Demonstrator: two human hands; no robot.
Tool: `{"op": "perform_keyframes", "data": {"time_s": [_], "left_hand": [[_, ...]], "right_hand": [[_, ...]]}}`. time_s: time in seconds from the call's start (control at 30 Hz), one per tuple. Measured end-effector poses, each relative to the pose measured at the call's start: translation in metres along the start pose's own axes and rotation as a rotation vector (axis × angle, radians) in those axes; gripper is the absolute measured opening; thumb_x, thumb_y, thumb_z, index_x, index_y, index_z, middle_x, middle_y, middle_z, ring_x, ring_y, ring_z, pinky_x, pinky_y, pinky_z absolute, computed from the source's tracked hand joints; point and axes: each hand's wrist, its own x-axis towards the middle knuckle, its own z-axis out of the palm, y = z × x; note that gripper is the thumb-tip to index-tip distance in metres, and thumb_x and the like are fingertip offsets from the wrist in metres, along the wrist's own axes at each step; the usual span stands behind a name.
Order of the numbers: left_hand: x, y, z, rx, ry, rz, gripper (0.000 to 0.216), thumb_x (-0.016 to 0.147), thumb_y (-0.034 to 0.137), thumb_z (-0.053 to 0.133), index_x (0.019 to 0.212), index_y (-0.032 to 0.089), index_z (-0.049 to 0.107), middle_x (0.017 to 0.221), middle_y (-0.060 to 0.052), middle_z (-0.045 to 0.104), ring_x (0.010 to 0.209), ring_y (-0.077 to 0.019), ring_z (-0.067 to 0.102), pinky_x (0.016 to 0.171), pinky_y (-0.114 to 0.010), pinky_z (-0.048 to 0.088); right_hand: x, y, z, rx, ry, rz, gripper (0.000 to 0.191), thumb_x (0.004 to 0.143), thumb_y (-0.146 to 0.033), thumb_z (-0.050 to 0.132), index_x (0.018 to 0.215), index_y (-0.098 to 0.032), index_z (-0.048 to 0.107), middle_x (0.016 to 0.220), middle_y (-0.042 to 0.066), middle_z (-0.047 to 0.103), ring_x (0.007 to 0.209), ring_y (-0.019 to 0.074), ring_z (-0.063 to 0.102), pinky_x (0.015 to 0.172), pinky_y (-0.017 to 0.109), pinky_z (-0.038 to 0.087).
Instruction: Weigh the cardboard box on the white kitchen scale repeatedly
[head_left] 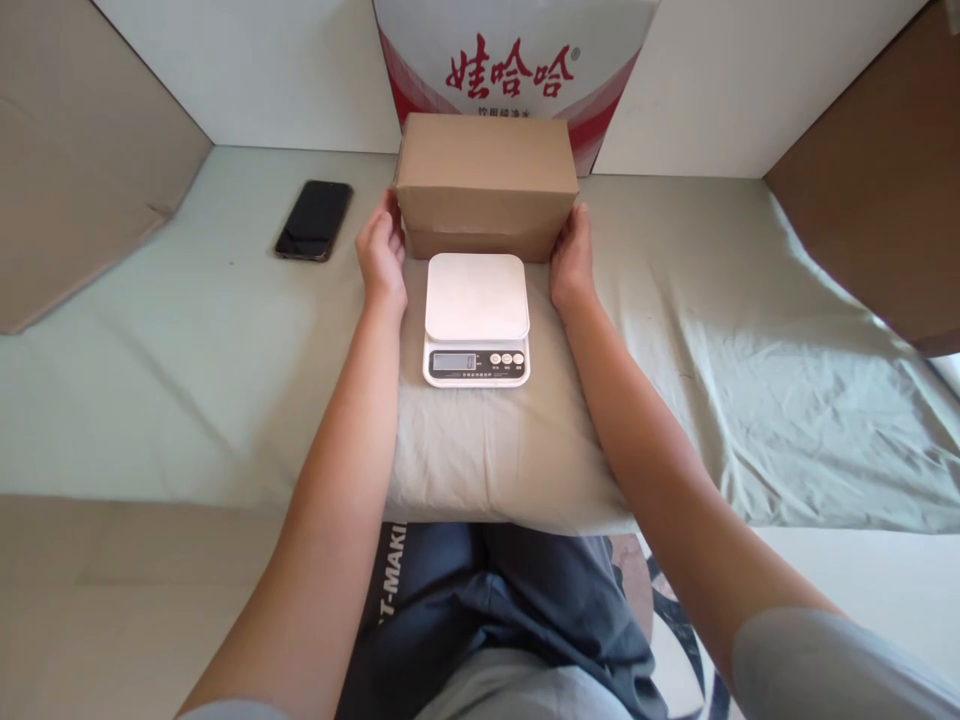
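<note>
- Cardboard box [486, 155] was plain brown and oblong, wider than deep.
- Top panel looked flat and closed; a horizontal seam crossed the lower front face.
- Box was upright, a long side facing the near edge of the cloth [480, 455].
- It sat just beyond the white scale [478, 297], before a printed carton [517, 50].
</note>
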Motion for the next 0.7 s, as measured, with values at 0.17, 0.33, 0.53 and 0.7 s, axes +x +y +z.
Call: {"op": "perform_keyframes", "data": {"time_s": [0.17, 0.33, 0.53, 0.7], "left_hand": [[-0.002, 0.0, 0.004, -0.018, 0.031, -0.015, 0.022, 0.098, 0.038, 0.068, 0.117, 0.035, 0.08, 0.146, 0.01, 0.077, 0.151, -0.0163, 0.061, 0.133, -0.04, 0.045], [-0.008, 0.005, 0.01, -0.038, 0.047, -0.035, 0.026, 0.098, 0.029, 0.065, 0.118, 0.035, 0.081, 0.142, 0.005, 0.079, 0.152, -0.0219, 0.062, 0.134, -0.044, 0.046], [-0.013, 0.012, 0.015, -0.061, 0.057, -0.036, 0.033, 0.104, 0.02, 0.051, 0.119, 0.025, 0.08, 0.14, -0.001, 0.08, 0.146, -0.021, 0.067, 0.134, -0.044, 0.046], [-0.01, 0.01, 0.011, 0.005, 0.04, -0.048, 0.031, 0.103, 0.024, 0.055, 0.116, 0.034, 0.081, 0.14, 0.005, 0.08, 0.149, -0.0195, 0.064, 0.134, -0.041, 0.047]], "right_hand": [[0.006, 0.003, 0.0, 0.013, 0.086, 0.093, 0.074, 0.054, -0.102, 0.057, 0.106, -0.054, 0.076, 0.129, -0.027, 0.083, 0.16, 0.0215, 0.046, 0.14, 0.045, 0.033], [-0.001, -0.003, 0.0, 0.036, 0.076, 0.08, 0.064, 0.057, -0.097, 0.061, 0.1, -0.053, 0.076, 0.127, -0.024, 0.084, 0.155, 0.0202, 0.052, 0.138, 0.043, 0.036], [-0.009, -0.01, 0.005, 0.028, 0.118, 0.061, 0.053, 0.068, -0.09, 0.064, 0.102, -0.052, 0.078, 0.126, -0.024, 0.084, 0.147, 0.0199, 0.061, 0.136, 0.039, 0.045], [-0.012, -0.011, 0.007, 0.037, 0.094, 0.032, 0.039, 0.082, -0.082, 0.06, 0.1, -0.052, 0.079, 0.124, -0.023, 0.084, 0.146, 0.0199, 0.064, 0.136, 0.038, 0.047]]}}
